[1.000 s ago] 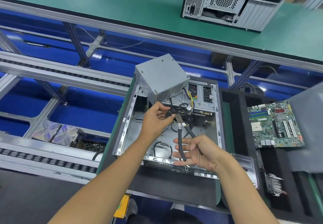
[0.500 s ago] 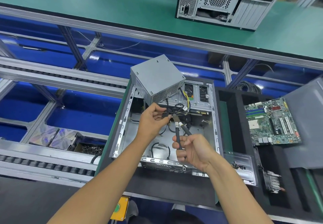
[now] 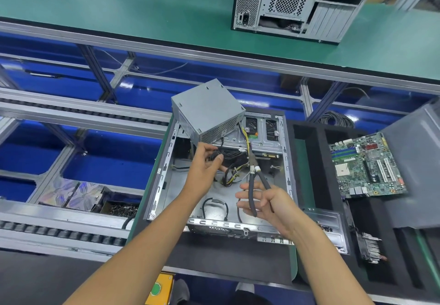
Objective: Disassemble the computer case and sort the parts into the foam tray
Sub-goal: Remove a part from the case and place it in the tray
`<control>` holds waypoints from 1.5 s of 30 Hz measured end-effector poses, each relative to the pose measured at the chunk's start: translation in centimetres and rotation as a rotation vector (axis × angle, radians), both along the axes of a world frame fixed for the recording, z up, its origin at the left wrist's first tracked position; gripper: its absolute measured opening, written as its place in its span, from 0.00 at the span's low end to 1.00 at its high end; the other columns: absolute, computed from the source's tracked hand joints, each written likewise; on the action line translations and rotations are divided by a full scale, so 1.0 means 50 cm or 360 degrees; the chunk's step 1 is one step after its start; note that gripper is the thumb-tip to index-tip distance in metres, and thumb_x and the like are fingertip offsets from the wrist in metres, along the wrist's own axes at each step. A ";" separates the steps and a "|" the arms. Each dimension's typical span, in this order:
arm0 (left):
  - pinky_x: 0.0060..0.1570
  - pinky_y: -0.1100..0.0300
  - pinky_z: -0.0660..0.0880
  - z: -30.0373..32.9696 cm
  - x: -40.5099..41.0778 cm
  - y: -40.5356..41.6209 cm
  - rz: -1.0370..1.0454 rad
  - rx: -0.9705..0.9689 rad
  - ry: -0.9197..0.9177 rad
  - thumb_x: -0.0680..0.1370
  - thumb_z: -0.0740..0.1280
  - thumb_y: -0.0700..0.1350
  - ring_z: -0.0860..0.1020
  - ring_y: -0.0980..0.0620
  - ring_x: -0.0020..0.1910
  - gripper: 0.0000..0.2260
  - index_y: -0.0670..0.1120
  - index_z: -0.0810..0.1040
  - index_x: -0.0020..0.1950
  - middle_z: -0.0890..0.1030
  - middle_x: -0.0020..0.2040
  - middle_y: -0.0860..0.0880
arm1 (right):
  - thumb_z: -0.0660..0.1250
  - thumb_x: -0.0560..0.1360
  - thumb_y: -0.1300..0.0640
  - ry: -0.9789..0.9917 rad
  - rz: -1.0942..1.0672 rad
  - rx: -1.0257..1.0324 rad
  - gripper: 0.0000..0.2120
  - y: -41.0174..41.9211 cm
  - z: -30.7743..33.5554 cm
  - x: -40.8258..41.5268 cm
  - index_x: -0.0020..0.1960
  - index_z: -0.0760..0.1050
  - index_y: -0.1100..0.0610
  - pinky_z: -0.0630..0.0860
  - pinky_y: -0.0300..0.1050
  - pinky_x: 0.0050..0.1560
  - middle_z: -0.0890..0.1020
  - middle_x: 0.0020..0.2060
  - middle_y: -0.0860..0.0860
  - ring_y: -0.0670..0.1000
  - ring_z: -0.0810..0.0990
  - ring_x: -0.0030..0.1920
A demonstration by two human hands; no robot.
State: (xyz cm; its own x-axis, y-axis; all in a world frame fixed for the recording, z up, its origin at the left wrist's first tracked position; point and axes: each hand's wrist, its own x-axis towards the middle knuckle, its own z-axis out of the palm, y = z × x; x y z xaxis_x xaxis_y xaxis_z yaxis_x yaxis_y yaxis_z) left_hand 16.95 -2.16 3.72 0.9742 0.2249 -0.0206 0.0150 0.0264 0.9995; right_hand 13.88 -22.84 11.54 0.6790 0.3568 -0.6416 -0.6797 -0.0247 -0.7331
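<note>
Head view looks down into an open computer case [image 3: 166, 181] lying on its side on a dark mat, its side panel off and the bare metal floor showing. A grey power supply [image 3: 207, 109] sits tilted on the case's far left corner, its mesh face toward the person, with a bundle of black and yellow cables [image 3: 234, 161] spilling from it into the case. The left hand [image 3: 204, 166] is curled around that bundle just below the power supply, thumb over the black wires. The right hand [image 3: 266, 202] holds a pair of side cutters [image 3: 256, 181] by their black handles (the handles spread apart, the fingers only loosely bent around them), with the tool's nose pointing up at the yellow wires; whether the blades touch a wire cannot be told. Just right of the case lies the black foam tray [image 3: 312, 181], with a green motherboard [image 3: 366, 166] in a far compartment, a heatsink [image 3: 370, 247] in a nearer one, and a metal bracket [image 3: 328, 228] on its near left edge. A second computer case [image 3: 297, 4] stands on the green bench beyond the conveyor rails
</note>
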 end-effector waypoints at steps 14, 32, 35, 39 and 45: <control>0.37 0.53 0.71 -0.042 0.004 0.029 0.0354 0.0500 0.0875 0.84 0.55 0.48 0.75 0.45 0.38 0.09 0.44 0.68 0.57 0.76 0.41 0.46 | 0.49 0.68 0.75 -0.0050 -0.0102 -0.0450 0.21 -0.026 -0.026 0.011 0.55 0.60 0.56 0.68 0.38 0.24 0.88 0.44 0.59 0.59 0.88 0.43; 0.16 0.68 0.56 0.023 -0.021 0.069 -0.0485 -0.1469 0.0779 0.81 0.58 0.51 0.58 0.58 0.18 0.18 0.44 0.69 0.34 0.71 0.31 0.46 | 0.48 0.82 0.67 0.0062 -0.0022 -0.0541 0.13 -0.015 -0.075 0.039 0.62 0.64 0.56 0.85 0.55 0.40 0.87 0.44 0.61 0.60 0.88 0.44; 0.14 0.67 0.58 0.025 -0.022 0.068 -0.0764 -0.1558 0.0704 0.84 0.59 0.50 0.62 0.59 0.17 0.17 0.43 0.71 0.38 0.71 0.30 0.47 | 0.48 0.83 0.65 0.0098 0.0043 -0.0559 0.10 -0.011 -0.085 0.038 0.60 0.64 0.56 0.84 0.52 0.37 0.87 0.45 0.62 0.60 0.88 0.43; 0.16 0.68 0.58 0.035 -0.025 0.062 -0.0602 -0.1406 0.0730 0.76 0.72 0.61 0.60 0.61 0.19 0.19 0.44 0.83 0.48 0.70 0.34 0.50 | 0.49 0.83 0.64 0.0084 0.0047 -0.0605 0.09 -0.009 -0.104 0.038 0.58 0.65 0.56 0.83 0.50 0.35 0.86 0.45 0.62 0.59 0.88 0.41; 0.25 0.67 0.66 0.036 -0.027 0.070 -0.0760 -0.0779 0.0492 0.70 0.82 0.45 0.67 0.59 0.28 0.35 0.59 0.74 0.74 0.80 0.50 0.47 | 0.49 0.82 0.64 0.0082 0.0122 -0.0761 0.10 0.001 -0.121 0.065 0.58 0.65 0.56 0.80 0.46 0.31 0.84 0.50 0.63 0.58 0.85 0.40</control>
State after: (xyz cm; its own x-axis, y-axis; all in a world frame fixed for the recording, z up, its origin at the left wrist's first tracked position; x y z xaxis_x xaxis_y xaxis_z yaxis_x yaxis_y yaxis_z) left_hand 15.60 1.34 5.54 0.8970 -0.3262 -0.2981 0.4145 0.3871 0.8236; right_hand 17.12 -22.78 5.51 0.6256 0.0615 -0.7777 -0.6977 -0.4018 -0.5931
